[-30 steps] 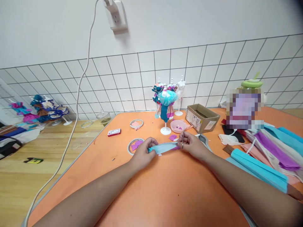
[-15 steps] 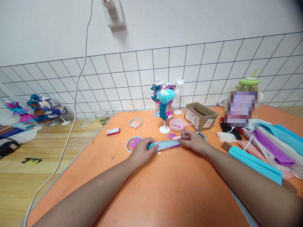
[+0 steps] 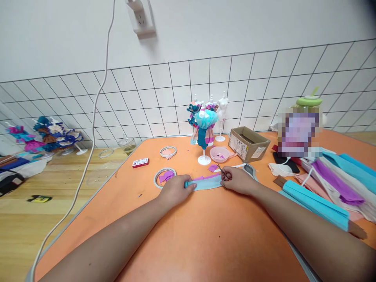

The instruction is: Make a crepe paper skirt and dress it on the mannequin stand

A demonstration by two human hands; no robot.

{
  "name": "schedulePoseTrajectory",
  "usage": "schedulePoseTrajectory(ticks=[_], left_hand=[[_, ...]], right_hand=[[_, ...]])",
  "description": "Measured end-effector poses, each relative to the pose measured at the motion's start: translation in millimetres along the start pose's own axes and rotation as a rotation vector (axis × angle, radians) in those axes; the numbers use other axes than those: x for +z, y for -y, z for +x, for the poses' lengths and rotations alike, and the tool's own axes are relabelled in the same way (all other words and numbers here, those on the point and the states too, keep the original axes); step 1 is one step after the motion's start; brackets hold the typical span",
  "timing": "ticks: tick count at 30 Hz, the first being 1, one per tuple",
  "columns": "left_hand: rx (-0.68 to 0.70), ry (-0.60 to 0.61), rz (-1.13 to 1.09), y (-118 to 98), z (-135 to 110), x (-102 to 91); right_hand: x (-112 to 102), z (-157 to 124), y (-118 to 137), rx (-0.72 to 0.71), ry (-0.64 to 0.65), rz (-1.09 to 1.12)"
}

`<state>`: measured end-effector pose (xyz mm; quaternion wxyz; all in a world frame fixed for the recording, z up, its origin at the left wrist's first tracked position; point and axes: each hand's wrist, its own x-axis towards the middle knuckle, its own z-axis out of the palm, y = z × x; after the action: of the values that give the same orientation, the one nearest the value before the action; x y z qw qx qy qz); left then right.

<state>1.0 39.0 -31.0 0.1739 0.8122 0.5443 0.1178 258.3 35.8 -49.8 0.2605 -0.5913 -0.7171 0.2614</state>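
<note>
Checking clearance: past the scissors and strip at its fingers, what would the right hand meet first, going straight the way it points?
Probably the small purple scrap, just ahead of the right hand; the white stand base lies beyond. Depth is unclear, so it might pass above the scrap.

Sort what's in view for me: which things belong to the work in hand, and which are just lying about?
In the work:
blue strip, held by the left hand
scissors, in the right hand at the strip's other end

Seemingly just lying about:
red-and-white box
yellow-and-black tool
cardboard box
green-lidded cup
</note>
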Motion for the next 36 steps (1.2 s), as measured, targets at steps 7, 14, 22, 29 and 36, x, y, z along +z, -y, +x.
schedulePoseTrajectory(ticks=[7,14,22,29,36], left_hand=[[0.041,-0.016,0.033,0,0,-1.0],[0.023,-0.016,0.036,2,0,-3.0],[0.063,-0.076,0.024,0,-3,0.8],[0.136,-0.028,0.162,0,-5,0.2],[0.123,-0.027,0.148,2,-3,-3.0]], right_hand=[[2,-3,2,-0.009,-0.036,-0.095],[-7,-6,8,-0.05,-0.247,-0.107],[-3,-17,25,-0.172,-0.091,-0.296],[-1,-15,24,-0.106,-0.065,-0.271],[-3,-19,29,-0.182,-0.076,-0.344]])
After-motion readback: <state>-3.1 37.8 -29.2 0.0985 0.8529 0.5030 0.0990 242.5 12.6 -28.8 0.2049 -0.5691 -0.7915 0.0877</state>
